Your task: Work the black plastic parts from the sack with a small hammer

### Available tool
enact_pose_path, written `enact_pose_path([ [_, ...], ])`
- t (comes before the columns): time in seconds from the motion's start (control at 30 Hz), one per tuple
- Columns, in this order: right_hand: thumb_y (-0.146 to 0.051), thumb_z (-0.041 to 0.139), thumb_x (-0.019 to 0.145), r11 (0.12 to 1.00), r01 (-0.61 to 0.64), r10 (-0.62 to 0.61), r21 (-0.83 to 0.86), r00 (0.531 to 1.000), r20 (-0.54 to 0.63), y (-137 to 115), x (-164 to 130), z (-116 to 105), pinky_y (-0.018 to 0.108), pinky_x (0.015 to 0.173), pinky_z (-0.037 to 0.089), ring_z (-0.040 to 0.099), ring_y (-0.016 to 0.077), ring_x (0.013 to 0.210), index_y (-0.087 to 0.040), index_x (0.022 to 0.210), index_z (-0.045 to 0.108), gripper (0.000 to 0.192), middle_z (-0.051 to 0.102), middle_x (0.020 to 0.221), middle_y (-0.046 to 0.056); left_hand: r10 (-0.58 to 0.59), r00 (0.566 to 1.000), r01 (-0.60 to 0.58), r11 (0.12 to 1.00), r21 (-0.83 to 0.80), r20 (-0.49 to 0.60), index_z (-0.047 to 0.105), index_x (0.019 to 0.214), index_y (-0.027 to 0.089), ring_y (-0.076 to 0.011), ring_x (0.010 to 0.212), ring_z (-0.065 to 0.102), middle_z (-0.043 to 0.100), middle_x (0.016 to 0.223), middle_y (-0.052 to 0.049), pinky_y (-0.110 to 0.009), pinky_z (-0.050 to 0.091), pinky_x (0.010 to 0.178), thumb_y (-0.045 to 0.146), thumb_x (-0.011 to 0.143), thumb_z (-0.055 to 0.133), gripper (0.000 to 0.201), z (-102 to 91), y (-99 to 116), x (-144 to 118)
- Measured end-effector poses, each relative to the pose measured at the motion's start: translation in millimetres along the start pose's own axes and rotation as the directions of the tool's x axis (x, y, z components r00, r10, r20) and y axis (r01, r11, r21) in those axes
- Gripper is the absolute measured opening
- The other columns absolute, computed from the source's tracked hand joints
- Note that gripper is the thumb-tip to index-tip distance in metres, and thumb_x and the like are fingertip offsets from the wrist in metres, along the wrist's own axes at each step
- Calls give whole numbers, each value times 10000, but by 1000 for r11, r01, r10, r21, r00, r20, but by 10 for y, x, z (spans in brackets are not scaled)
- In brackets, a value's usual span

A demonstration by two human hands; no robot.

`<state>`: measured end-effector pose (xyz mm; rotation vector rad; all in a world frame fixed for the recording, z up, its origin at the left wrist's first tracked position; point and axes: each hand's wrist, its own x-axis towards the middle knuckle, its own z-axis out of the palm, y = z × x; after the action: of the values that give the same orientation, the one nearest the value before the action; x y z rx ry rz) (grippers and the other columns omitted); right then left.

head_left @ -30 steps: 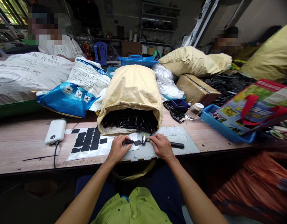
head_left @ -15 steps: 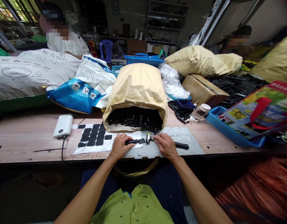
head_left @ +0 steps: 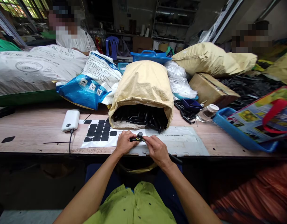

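at frame centre, left hand pinches a black part steady on the mat; right hand grips what looks like a small hammer over it.

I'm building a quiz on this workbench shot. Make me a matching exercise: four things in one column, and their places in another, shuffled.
Things:
1. power bank
2. clear jar
3. small hammer
4. black pads

Places:
A. on the white sheet, left of the left hand
B. in the right hand, between both hands
C. beside the blue tray, right of the tan sack
D. far left, cable hanging over the table edge

Pairs: 1-D, 2-C, 3-B, 4-A
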<state>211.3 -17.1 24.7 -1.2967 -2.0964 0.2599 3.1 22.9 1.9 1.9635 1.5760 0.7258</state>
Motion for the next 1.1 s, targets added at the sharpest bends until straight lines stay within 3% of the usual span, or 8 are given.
enact_pose_path([
  [0.23,-150,469,1028,999,16,-18,-42,999,-44,-138,21,-63,295,845,512,615,199,935,-257,1326,653,366,646,970,61,-18,1000,18,1000,10,-18,778,858,269,-222,946,546,684,882,5,-335,399,842,289,746,823,122,1,36,1],
  [0.33,-121,483,1009,994,49,-49,-99,999,1,-162,18,-49,287,840,509,607,199,939,-263,1319,664,387,650,979,65,-23,1000,23,999,31,-18,769,812,262,-220,933,543,677,861,4,-334,395,828,299,750,816,87,-3,50,0],
  [0.43,-104,507,989,987,52,-44,-153,997,58,-137,13,-50,264,799,507,607,193,923,-288,1296,682,398,654,953,57,-27,1000,27,999,21,-16,783,838,278,-222,931,544,674,854,4,-337,399,831,300,750,814,96,-1,52,0],
  [0.6,-137,458,1014,992,7,-15,-123,998,-64,-64,-11,-121,297,798,513,611,205,913,-302,1336,661,415,650,950,66,-24,999,24,1000,-15,-26,799,872,300,-231,957,559,692,869,3,-359,419,868,275,748,798,127,14,43,-3],
  [0.77,-132,477,1002,990,7,-9,-143,1000,-18,2,-65,-125,281,795,508,611,201,917,-308,1309,675,405,652,934,57,-27,999,27,1000,-11,-33,800,883,299,-238,960,571,699,863,2,-379,427,884,299,744,791,139,13,54,-9],
  [0.93,-169,451,1033,986,-45,31,-159,995,-90,192,-65,-185,299,841,501,614,207,961,-295,1326,655,379,658,995,61,-21,999,21,1000,0,-35,796,892,289,-240,971,561,701,884,0,-388,422,900,298,750,789,142,4,58,-15],
  [1.1,-154,506,1005,968,56,-62,-246,998,-18,590,-57,-277,324,795,472,587,210,893,-269,1201,732,321,667,937,60,0,1000,0,1000,5,-9,793,895,288,-246,987,557,706,897,-1,-391,422,908,298,749,796,146,6,38,-30],
])
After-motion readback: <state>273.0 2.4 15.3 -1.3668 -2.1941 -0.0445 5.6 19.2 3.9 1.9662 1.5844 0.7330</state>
